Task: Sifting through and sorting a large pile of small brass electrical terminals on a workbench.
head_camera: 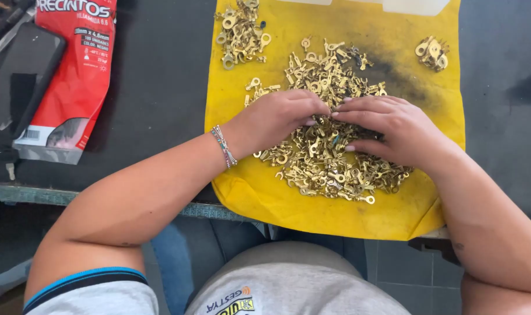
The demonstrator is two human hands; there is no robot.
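Together, left hand (280, 116) and right hand (388, 125) press shiny brass ring terminals (323, 169).

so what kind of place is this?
Probably a small workshop or assembly bench. Both hands, left hand and right hand, sort a pile of brass ring terminals on a yellow cloth over a dark worktable, with a red packet of cable ties alongside.
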